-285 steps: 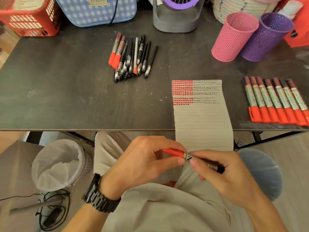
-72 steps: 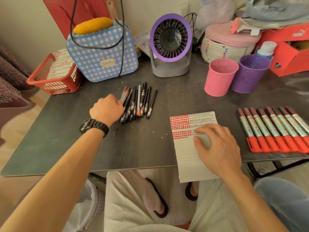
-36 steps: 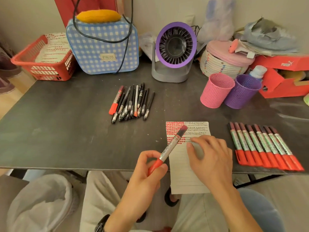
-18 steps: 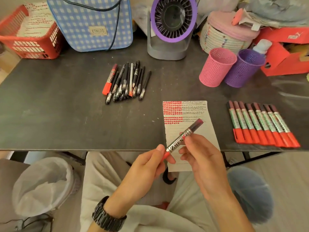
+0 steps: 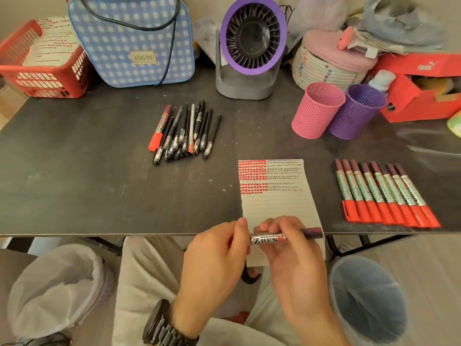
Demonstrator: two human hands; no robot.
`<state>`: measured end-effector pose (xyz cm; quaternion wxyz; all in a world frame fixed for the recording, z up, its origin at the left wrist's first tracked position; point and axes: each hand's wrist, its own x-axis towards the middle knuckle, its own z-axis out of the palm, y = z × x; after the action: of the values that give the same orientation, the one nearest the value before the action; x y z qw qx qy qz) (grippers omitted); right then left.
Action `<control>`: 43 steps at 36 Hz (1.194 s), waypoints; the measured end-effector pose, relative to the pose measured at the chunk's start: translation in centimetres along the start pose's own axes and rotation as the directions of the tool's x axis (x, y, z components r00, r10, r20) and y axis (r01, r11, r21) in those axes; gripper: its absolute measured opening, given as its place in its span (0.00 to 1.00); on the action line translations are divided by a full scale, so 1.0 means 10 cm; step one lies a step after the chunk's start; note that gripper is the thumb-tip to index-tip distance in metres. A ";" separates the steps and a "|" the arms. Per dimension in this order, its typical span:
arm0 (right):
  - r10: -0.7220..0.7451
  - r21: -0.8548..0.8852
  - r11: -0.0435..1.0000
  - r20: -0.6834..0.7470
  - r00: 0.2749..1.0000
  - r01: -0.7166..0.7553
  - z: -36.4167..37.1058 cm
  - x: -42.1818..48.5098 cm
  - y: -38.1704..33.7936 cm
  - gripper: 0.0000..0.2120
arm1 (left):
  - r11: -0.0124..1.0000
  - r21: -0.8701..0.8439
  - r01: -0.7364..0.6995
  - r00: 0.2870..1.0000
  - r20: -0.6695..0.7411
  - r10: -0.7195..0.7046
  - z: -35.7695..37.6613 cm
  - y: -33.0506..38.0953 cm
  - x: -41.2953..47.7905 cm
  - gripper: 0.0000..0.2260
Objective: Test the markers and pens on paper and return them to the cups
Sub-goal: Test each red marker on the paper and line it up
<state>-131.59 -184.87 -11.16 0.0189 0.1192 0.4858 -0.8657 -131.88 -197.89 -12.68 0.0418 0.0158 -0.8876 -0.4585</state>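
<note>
As the marker point(image 5: 269, 238) lies level between both hands just above the near edge of the table point(image 5: 99, 183), I judge this to be the uncapping step before a test stroke.

Findings:
- Left hand point(image 5: 219, 250): fingers curled round the marker's left end, which is hidden inside the grip. I cannot tell whether the cap is on or off.
- Right hand point(image 5: 291, 253): fingers and thumb pinch the printed barrel, and the dark red end sticks out to the right. Opposed grips of this kind suit a pull-apart.
- Paper point(image 5: 277, 203): it lies directly beneath the hands and overhangs the near edge. Its far part carries red blocks at left and dark marks at right. The blank lines sit nearest the hands, so the next stroke needs little reach.
- Row of markers point(image 5: 384, 193): near right on the table, side by side and touching, red ends toward me. This looks like deliberate sorting, though I cannot say whether they are tested or waiting.
- Pens point(image 5: 184, 131): a loose pile with one red marker, far left of the paper.
- Pink cup point(image 5: 316, 111) and purple cup point(image 5: 356, 112): far right, touching. Nothing shows above either rim, so I judge the returns not yet begun.
</note>
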 end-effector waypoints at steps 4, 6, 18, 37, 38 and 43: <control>0.086 0.410 0.912 -0.129 0.988 -0.026 0.18 -0.01 -0.08 0.17 | 0.973 0.211 -0.093 0.984 -0.133 0.123 0.12 0.14 0.03 0.22; 0.135 0.508 0.861 -0.192 0.972 -0.019 0.24 0.03 -0.12 0.20 | 0.965 0.233 -0.119 0.972 -0.169 0.160 0.15 0.22 0.04 0.20; 0.040 0.442 0.896 -0.177 0.983 0.043 0.26 0.11 -0.26 0.22 | 0.986 0.039 0.163 0.986 -0.035 -0.162 0.27 0.22 -0.05 0.26; -0.035 0.140 0.988 -0.205 0.978 0.065 -0.42 0.48 -0.67 0.27 | 0.996 0.012 -0.085 0.994 0.071 0.084 0.03 -0.05 0.80 0.14; -0.038 0.105 0.993 -0.199 0.979 0.059 -0.43 0.49 -0.65 0.29 | 0.991 0.049 -0.121 0.989 0.098 0.115 0.06 -0.07 0.84 0.14; 0.000 -0.060 0.998 -0.147 0.989 -0.009 -0.44 0.55 -0.58 0.31 | 0.907 0.296 -0.298 0.951 0.177 0.254 0.20 -0.23 0.90 0.29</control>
<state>-136.93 -177.63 -9.76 -0.0113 0.1832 0.5114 -0.8395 -141.04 -198.19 -15.17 0.0433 -0.1344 -0.9440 -0.2981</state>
